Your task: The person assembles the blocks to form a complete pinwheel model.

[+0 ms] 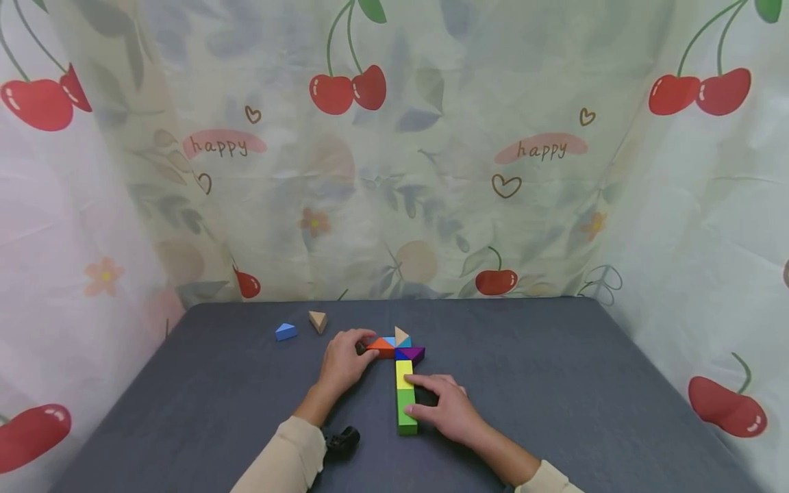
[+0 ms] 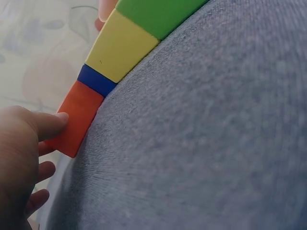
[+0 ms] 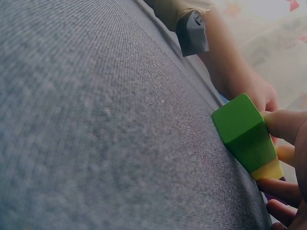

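My left hand (image 1: 345,359) pinches the left end of an orange block (image 2: 76,120) between thumb and index finger. Beside that block lie a light blue triangle (image 1: 388,339), a wooden triangle (image 1: 401,337) and a teal piece (image 1: 406,344). Dark blue (image 1: 400,355) and purple (image 1: 416,352) pieces adjoin on the near side. From there a yellow block (image 1: 403,370) and a green block (image 1: 405,426) run toward me in a line. With extended fingers, my right hand (image 1: 453,411) touches the yellow block by the index finger and the green block by the thumb.
On the dark cloth-covered table (image 1: 216,397), a blue triangular block (image 1: 285,333) and a wooden triangular block (image 1: 317,321) lie to the far left. A patterned curtain (image 1: 394,205) hangs around the back and sides. A black device (image 1: 342,440) is at the left wrist.
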`<state>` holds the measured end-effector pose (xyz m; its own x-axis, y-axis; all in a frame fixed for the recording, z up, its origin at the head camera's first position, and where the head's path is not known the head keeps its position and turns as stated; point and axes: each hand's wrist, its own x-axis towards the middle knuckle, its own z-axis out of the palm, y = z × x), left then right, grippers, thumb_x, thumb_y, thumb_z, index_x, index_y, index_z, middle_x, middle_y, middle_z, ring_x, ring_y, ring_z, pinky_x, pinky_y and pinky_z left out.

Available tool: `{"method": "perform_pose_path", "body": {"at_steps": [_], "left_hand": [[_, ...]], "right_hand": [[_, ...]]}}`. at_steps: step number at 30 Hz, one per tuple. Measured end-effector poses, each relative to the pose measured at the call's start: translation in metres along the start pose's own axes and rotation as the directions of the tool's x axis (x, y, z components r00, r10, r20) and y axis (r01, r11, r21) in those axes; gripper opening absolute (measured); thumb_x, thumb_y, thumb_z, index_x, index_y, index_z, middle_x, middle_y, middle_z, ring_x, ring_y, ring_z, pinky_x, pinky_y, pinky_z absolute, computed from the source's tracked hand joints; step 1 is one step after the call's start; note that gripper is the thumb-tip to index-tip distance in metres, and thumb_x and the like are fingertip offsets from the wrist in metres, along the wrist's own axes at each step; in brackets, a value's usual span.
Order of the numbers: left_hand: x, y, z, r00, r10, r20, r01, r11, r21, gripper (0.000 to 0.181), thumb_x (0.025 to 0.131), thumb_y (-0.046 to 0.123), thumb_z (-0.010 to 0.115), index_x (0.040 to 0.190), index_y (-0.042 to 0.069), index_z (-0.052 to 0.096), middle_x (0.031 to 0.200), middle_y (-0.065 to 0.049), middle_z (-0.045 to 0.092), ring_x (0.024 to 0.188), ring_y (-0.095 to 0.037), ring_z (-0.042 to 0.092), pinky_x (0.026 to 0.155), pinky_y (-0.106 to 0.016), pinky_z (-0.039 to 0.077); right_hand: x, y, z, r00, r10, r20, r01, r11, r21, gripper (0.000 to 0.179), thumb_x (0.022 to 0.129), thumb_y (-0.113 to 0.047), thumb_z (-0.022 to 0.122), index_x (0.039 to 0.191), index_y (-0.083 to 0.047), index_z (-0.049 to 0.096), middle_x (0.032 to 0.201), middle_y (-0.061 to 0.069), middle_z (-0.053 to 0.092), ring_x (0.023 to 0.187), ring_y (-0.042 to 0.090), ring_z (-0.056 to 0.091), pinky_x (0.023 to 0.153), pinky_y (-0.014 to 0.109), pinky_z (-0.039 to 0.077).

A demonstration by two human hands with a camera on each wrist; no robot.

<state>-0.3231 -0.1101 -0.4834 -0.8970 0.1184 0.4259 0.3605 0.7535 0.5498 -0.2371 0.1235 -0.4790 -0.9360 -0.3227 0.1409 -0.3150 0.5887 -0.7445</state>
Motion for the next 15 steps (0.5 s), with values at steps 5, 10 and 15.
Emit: {"method": "perform_pose_path", "body": {"at_steps": [5,10,15], "left_hand": [[0.001,-0.003,-0.003,1.0,-0.01,0.005,0.01,1.0,-0.013,0.033,0.082,0.027,0.08,0.113,0.018,0.072,0.094,0.005,0.067,0.087,-0.017,0.056,0.08,-0.039,0.045],[0.002,-0.007,-0.011,1.0,-0.005,0.002,0.005,0.999,-0.033,0.033,0.083,0.026,0.08,0.114,0.018,0.072,0.1,0.004,0.067,0.093,-0.018,0.057,0.083,-0.041,0.047],[0.004,-0.012,-0.024,1.0,0.007,-0.01,-0.007,1.0,-0.024,0.034,0.083,0.024,0.079,0.116,0.016,0.071,0.106,0.001,0.068,0.1,-0.022,0.059,0.089,-0.045,0.045]], "right_hand": [[-0.001,0.0,0.0,1.0,-0.009,-0.007,0.009,1.0,-0.001,0.052,0.082,-0.045,0.075,0.129,-0.026,0.065,0.122,0.001,0.061,0.117,0.026,0.045,0.092,0.054,0.031],[-0.001,-0.001,0.001,1.0,-0.011,-0.012,0.011,1.0,0.002,0.051,0.082,-0.044,0.075,0.129,-0.026,0.065,0.122,0.001,0.062,0.117,0.026,0.045,0.093,0.054,0.031],[-0.001,-0.002,0.001,1.0,-0.009,-0.008,0.009,1.0,0.0,0.052,0.082,-0.043,0.076,0.129,-0.025,0.065,0.122,0.001,0.061,0.118,0.027,0.045,0.092,0.054,0.031]]}}
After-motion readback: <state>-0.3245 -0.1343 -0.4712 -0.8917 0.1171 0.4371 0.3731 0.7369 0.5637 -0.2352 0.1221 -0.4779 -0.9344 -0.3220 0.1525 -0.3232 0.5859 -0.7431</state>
